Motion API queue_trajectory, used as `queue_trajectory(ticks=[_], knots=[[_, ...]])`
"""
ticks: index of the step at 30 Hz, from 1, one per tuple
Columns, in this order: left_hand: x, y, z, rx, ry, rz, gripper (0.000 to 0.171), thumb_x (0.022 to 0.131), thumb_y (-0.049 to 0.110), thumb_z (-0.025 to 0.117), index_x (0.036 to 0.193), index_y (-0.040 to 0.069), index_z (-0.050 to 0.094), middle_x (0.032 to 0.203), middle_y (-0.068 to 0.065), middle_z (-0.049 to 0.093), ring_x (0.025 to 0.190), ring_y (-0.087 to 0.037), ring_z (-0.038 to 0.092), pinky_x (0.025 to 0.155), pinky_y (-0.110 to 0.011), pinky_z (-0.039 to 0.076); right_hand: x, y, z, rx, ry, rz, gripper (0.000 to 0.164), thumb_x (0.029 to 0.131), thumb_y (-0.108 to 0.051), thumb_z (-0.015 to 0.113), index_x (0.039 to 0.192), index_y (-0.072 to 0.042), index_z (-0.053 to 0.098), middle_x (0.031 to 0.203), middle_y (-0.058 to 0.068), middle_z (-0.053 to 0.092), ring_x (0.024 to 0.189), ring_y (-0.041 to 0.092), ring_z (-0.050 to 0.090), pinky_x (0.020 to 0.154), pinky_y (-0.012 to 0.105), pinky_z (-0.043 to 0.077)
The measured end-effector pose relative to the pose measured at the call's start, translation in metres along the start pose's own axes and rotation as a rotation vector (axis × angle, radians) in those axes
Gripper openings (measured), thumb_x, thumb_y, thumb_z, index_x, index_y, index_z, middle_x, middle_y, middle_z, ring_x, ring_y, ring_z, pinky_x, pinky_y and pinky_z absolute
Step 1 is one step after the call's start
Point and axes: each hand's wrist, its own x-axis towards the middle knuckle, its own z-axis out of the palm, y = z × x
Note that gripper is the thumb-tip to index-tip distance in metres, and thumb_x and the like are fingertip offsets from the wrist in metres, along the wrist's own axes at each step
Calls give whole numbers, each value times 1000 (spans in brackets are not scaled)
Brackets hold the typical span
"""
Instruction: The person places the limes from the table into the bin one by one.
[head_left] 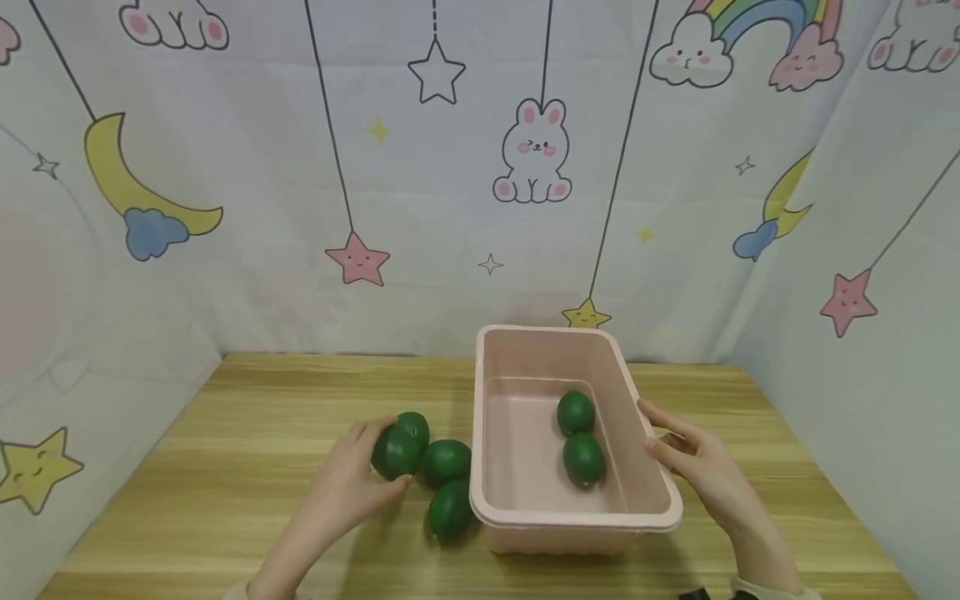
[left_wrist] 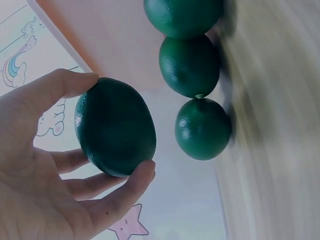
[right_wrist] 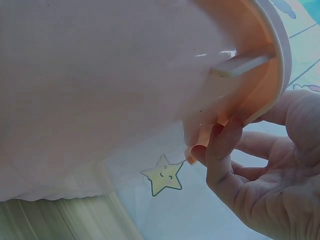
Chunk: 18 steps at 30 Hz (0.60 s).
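My left hand grips a dark green lime between thumb and fingers, left of the pink plastic bin. In the left wrist view, the held lime stands apart from three others in a line, one of them a lime at the end of that line. From the head view, a lime peeks out behind the held one, and a lime and a lime lie beside the bin's left wall. Two limes rest inside the bin on its right. My right hand holds the bin's right rim.
The wooden table runs to a white cloth backdrop printed with stars, moons and rabbits. More of the cloth stands along the left and right sides. The bin's far end is close to the back edge.
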Motion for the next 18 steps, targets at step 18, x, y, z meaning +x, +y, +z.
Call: queue_trajectory(ticks=[18], knots=[[15,27,-2,26,38,64,74,74,27,81,137,8,48,128,-16,57,117,-35,56,93,-53,50,-2,-3,1,1,3,19,56,98,-21,56,148,-7,35,101,-1,70,91,5,64,79,25,54]])
